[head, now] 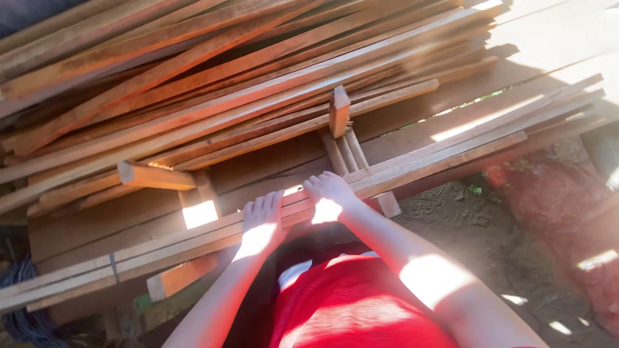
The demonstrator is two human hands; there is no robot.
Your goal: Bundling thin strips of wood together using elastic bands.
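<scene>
A big stack of long wooden slats (213, 96) fills the view from nine o'clock to one o'clock, lying slantwise on a plank platform (412, 132). Below it, a smaller bundle of thin strips (451, 151) runs from eight o'clock up to two o'clock across the platform's near edge. A short upright block (339, 111) stands at twelve o'clock of the hands, and a stubby offcut (155, 175) lies at ten o'clock. The person's red shirt (354, 309) sits at six o'clock. The right hand (330, 196) and left hand (261, 222) both press flat on the strips, side by side, fingers stretched out and close together, not curled around anything.
</scene>
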